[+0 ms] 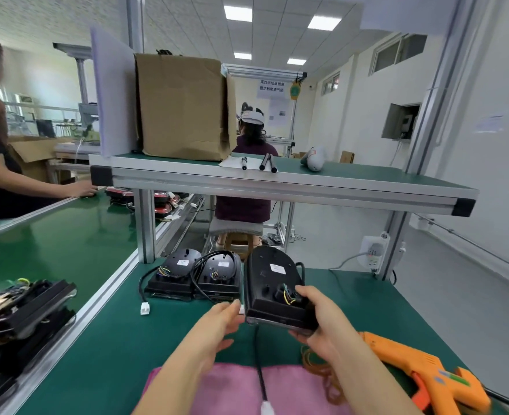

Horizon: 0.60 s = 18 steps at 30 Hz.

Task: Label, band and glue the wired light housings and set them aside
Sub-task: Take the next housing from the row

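Observation:
My right hand (317,320) grips the near right corner of a black light housing (272,283), which is tilted up off the green mat with a white label on its back. The housing's black cable (260,366) hangs down toward me to a white plug. My left hand (217,327) hovers by the housing's near left corner with its fingers relaxed, next to a small white connector. Two more labelled black housings (176,280) (218,280) with coiled cables lie flat at the back of the mat.
An orange glue gun (426,372) lies at the near right beside a pile of rubber bands (316,363). A pink cloth (226,390) covers the near edge. Banded housings (22,313) are stacked on the left conveyor. A raised shelf (277,187) carries a cardboard box and pens. Other people work nearby.

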{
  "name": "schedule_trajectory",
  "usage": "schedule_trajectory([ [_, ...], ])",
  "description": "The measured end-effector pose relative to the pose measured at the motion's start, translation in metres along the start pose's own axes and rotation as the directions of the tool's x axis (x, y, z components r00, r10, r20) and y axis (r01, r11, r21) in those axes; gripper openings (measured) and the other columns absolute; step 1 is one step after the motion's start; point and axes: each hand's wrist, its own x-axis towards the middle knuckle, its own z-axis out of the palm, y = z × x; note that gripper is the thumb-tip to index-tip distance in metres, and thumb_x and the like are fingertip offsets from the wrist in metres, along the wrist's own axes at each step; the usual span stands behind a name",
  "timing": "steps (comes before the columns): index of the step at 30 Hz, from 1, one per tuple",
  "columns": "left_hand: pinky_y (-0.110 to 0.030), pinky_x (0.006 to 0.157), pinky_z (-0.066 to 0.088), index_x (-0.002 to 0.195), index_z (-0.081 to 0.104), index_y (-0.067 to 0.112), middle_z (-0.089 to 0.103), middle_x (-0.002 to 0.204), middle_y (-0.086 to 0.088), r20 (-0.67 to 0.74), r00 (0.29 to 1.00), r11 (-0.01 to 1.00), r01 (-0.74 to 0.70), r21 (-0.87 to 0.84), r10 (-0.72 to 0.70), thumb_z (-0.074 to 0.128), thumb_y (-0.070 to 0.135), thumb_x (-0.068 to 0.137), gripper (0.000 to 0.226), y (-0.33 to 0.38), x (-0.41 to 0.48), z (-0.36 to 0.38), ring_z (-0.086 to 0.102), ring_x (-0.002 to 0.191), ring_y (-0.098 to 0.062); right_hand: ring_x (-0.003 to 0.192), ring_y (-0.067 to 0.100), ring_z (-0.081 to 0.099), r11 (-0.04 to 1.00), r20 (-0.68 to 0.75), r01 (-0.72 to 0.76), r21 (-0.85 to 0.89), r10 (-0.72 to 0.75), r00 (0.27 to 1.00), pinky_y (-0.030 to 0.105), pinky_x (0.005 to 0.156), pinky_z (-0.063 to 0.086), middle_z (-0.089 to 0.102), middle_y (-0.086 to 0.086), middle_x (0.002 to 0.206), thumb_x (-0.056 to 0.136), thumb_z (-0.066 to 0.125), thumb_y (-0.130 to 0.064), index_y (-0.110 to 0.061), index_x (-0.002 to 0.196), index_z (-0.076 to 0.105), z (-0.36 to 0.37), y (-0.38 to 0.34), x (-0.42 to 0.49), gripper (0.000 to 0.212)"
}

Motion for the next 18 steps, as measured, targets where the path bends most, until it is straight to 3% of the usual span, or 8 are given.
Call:
schedule_trajectory([
  [2, -0.037, 0.093, 0.045, 0.12, 0.061, 0.019, 0.071, 0.113, -0.003, 0.065, 0.998, 0.999, 0.027, -0.03, -0.025, 0.05, 0.049, 0.096, 0.04, 0.005, -0.013, 0.0, 0.061, 0.112, -0.02, 0.051, 0.017, 0.066, 1.0, 0.039, 0.004, 0.021, -0.005, 0.999, 0.029, 0.057, 0.048, 0.071, 0.003, 0.062, 0.082, 0.067, -0.027, -0.014, 0.084, 0.063, 0.001, 0.005, -0.017, 0.014],
  [6, -0.05, 0.096, 0.05, 0.121, 0.063, 0.014, 0.069, 0.118, -0.015, 0.207, 0.977, 0.95, 0.104, -0.295, -0.042, 0.034, 0.066, 0.092, 0.065, 0.016, -0.032, -0.009, 0.064, 0.112, -0.035, 0.06, 0.019, 0.066, 0.995, 0.113, 0.094, -0.019, -0.092, 0.989, 0.029, 0.056, 0.05, 0.069, 0.003, 0.07, 0.083, 0.068, -0.021, -0.011, 0.094, 0.059, 0.006, 0.012, -0.044, 0.017],
  [9, -0.046, 0.088, 0.055, 0.124, 0.063, 0.013, 0.069, 0.119, -0.012, 0.244, 0.97, 0.968, 0.042, -0.248, 0.021, 0.055, 0.05, 0.083, 0.056, 0.024, -0.049, -0.016, 0.066, 0.109, -0.029, 0.077, 0.024, 0.071, 0.989, 0.175, 0.116, -0.086, -0.1, 0.98, 0.034, 0.065, 0.056, 0.074, 0.008, 0.089, 0.085, 0.067, -0.017, -0.008, 0.11, 0.057, 0.009, 0.019, -0.064, 0.028],
  [12, -0.039, 0.076, 0.058, 0.121, 0.062, 0.007, 0.072, 0.111, -0.014, 0.225, 0.973, 0.979, 0.002, -0.202, 0.044, 0.066, 0.037, 0.074, 0.056, 0.017, -0.067, -0.027, 0.07, 0.096, -0.027, 0.076, 0.021, 0.072, 0.99, 0.212, 0.088, -0.112, -0.063, 0.975, 0.035, 0.063, 0.058, 0.075, 0.009, 0.093, 0.086, 0.067, -0.016, -0.009, 0.113, 0.056, 0.009, 0.036, -0.088, 0.03],
  [15, -0.045, 0.085, 0.057, 0.118, 0.063, 0.007, 0.071, 0.111, -0.016, 0.226, 0.974, 0.983, 0.027, -0.181, 0.015, 0.071, 0.038, 0.071, 0.057, -0.009, -0.082, -0.042, 0.07, 0.098, -0.03, 0.077, 0.025, 0.072, 0.993, 0.228, 0.018, -0.113, 0.008, 0.974, 0.042, 0.07, 0.06, 0.075, 0.012, 0.093, 0.085, 0.068, -0.014, -0.008, 0.113, 0.055, 0.008, 0.06, -0.109, 0.031],
  [18, -0.055, 0.101, 0.047, 0.115, 0.069, 0.008, 0.07, 0.115, -0.018, 0.234, 0.972, 0.981, 0.072, -0.18, -0.028, 0.08, 0.036, 0.071, 0.054, -0.041, -0.09, -0.055, 0.066, 0.108, -0.036, 0.068, 0.031, 0.072, 0.995, 0.235, -0.097, -0.011, 0.097, 0.967, 0.04, 0.058, 0.059, 0.074, 0.02, 0.082, 0.087, 0.063, -0.001, 0.003, 0.111, 0.054, 0.01, 0.083, -0.122, 0.026],
])
